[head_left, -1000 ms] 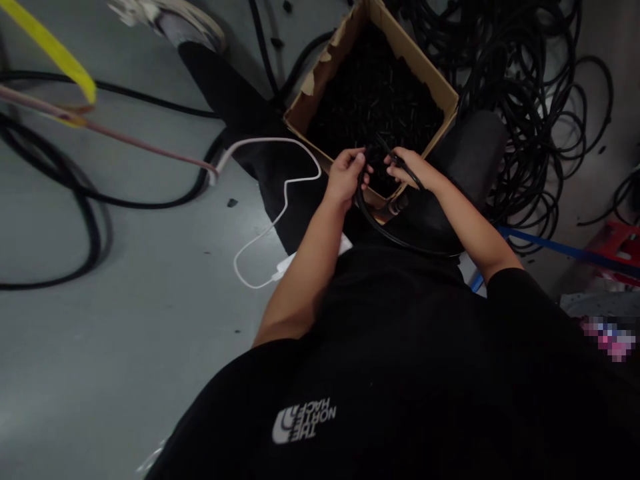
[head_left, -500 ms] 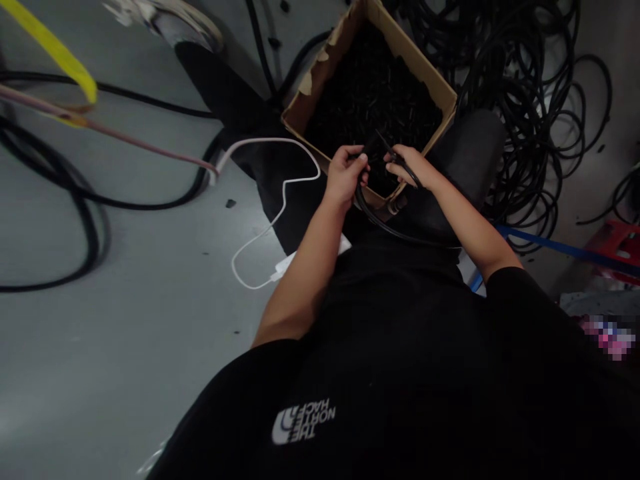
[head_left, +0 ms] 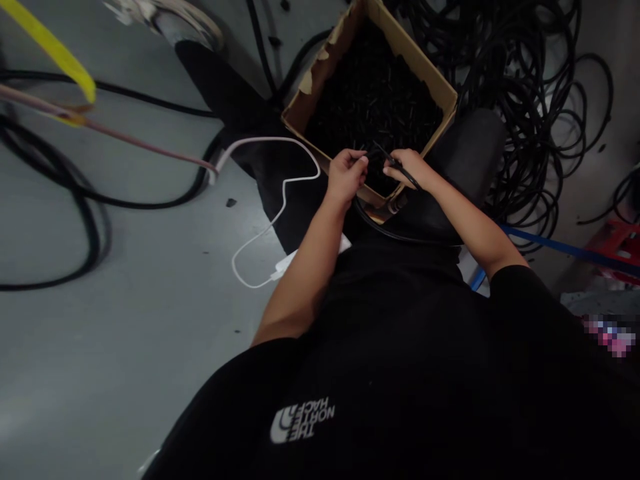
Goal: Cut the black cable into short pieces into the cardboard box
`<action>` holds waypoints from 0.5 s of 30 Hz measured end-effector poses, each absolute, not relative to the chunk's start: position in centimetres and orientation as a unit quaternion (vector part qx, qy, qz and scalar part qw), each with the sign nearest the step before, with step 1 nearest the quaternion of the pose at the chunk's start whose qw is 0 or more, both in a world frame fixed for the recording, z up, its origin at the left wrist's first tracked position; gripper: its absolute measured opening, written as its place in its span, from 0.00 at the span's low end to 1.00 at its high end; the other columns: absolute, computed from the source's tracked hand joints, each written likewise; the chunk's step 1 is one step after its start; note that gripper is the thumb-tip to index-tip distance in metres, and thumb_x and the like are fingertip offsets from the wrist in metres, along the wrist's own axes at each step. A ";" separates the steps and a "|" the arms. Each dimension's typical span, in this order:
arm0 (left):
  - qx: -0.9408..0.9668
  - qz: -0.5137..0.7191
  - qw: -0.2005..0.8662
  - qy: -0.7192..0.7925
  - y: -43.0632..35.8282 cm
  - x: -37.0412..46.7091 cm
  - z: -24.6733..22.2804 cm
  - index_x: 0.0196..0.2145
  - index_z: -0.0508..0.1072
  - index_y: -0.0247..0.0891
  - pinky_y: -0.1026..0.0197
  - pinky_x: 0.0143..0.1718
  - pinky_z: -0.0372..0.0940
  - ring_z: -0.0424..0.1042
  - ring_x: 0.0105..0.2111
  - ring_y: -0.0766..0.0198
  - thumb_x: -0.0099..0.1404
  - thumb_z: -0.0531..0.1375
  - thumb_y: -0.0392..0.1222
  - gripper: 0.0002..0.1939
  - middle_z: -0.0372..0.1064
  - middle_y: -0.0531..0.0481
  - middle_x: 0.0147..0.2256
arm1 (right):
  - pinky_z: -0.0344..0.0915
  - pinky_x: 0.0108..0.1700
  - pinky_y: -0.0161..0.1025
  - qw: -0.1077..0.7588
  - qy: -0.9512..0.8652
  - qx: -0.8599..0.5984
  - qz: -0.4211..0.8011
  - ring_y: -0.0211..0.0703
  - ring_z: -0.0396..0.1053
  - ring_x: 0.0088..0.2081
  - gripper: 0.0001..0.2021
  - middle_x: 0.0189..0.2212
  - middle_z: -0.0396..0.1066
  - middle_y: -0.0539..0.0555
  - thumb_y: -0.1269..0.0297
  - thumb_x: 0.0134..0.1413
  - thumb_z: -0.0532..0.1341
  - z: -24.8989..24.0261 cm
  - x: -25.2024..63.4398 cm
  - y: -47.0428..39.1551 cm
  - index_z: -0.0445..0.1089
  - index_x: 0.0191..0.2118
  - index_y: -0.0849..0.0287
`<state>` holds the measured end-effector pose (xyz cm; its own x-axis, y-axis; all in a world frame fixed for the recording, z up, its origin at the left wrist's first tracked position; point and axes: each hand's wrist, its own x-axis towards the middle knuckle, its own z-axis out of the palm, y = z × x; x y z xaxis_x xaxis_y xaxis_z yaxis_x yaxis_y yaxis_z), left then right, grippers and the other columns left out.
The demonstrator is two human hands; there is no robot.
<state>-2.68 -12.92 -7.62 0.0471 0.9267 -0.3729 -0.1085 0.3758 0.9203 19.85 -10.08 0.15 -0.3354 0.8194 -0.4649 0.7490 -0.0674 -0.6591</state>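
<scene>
My left hand (head_left: pixel 349 175) is closed in a pinch over the near left edge of a cardboard box (head_left: pixel 418 57). It grips a thin black hose (head_left: pixel 387 233), which curves down beneath it and across my lap to the right. Dark-handled scissors (head_left: pixel 407 175) are in my right hand (head_left: pixel 406 167), their blades pointing up and left toward the fingers of my left hand. Short black cut pieces (head_left: pixel 380 93) fill much of the box below both hands. Against the dark pieces, the hose's end is hard to make out.
Tangled black hose (head_left: pixel 525 127) lies on the floor at right. Thicker black hose (head_left: pixel 85 230) loops at left. A white cable (head_left: pixel 285 200) runs from a white block (head_left: pixel 287 261) by my left forearm. A yellow strap (head_left: pixel 55 50) hangs upper left; a red plastic object (head_left: pixel 617 247) stands right.
The wide black piece between my left fingers and the scissors no longer shows there. My left hand has shifted slightly downward, and its pinch looks tighter. The scissors remain in my right hand.
</scene>
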 end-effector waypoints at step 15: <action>0.377 0.400 0.631 0.547 -12.4 -3.4 -6.7 0.42 0.67 0.49 0.61 0.22 0.47 0.56 0.22 0.66 0.74 0.77 0.78 0.34 0.60 0.58 0.28 | 0.80 0.43 0.41 0.026 -0.601 -0.581 0.549 0.44 0.77 0.32 0.08 0.35 0.82 0.50 0.60 0.78 0.73 0.2 20.1 -10.2 0.80 0.52 0.59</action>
<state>-3.43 -12.45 -6.73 0.0819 0.9174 -0.3894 -0.0915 0.3960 0.9137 20.06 -10.24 0.18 -0.3237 0.7262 -0.6065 0.6697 -0.2770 -0.6891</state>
